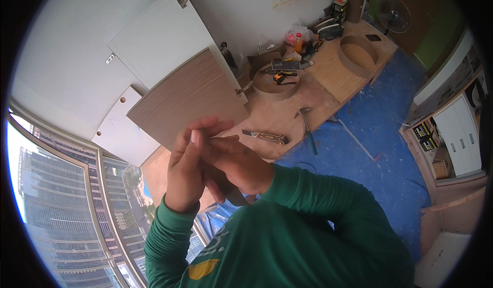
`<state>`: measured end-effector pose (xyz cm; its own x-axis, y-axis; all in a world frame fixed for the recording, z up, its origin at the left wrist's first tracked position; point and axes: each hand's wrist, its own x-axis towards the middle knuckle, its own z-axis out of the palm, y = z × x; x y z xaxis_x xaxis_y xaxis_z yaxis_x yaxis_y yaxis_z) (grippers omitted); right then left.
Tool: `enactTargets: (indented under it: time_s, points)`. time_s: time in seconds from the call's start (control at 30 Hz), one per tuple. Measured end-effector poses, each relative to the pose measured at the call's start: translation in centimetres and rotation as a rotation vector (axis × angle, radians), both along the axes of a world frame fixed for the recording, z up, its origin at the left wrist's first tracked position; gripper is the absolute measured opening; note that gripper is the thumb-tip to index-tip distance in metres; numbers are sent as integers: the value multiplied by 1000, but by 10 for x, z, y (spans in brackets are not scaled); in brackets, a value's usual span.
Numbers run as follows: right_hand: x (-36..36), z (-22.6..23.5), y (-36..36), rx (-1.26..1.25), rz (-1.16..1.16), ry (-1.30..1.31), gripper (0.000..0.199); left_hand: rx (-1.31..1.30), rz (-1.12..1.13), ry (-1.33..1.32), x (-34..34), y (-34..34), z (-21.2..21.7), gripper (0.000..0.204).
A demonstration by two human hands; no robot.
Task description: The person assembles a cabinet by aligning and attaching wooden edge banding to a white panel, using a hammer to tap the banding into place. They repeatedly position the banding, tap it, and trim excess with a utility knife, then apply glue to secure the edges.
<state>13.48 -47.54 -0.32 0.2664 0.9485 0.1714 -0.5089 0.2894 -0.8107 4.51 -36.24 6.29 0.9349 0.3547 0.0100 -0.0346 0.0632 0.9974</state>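
My left hand [186,171] and my right hand [245,164] are brought together in front of my chest, fingers curled and overlapping. Between them runs a thin, bent brown strip [230,189], its lower end hanging below the palms; the rest is hidden by the fingers. Just beyond my right hand, a utility knife [265,136] lies on the wooden worktop [321,95]. A hammer [307,129] rests at the worktop's edge, its handle sticking out over the floor. Close behind my left hand leans a wood-grain board [185,100].
Coiled brown edging [280,92], an orange tape measure [279,78] and an orange bottle [298,42] stand farther back, with another coil [354,64] to the right. Blue sheeting [349,159] covers the floor. Windows [56,195] line the left; a white-drawered cabinet [459,134] is at right.
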Motion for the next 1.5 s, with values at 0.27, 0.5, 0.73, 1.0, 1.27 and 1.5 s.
enactTargets:
  time_s: [0.27, 0.5, 0.73, 1.0, 1.27, 1.5]
  points:
    - [-16, -17, -10, 4, -50, 9, 37, -31, -48, -53, -7, -6, -30, 82]
    - [-14, -35, -11, 69, -7, 155, 25, -95, 89, -194, -50, 5, -90, 94]
    - [22, -13, 7, 82, -383, 77, 37, -14, 56, 168, -63, -36, -125, 45]
    - [-20, -29, 13, 60, -146, 311, 57, 332, 537, -105, -35, -17, -79, 58]
    - [-43, -52, -3, 210, -194, -274, 68, 1050, 307, -327, -29, -28, -101, 90]
    - [35, -38, -97, 45, -461, 408, 64, 727, -62, -189, -55, -42, -202, 51]
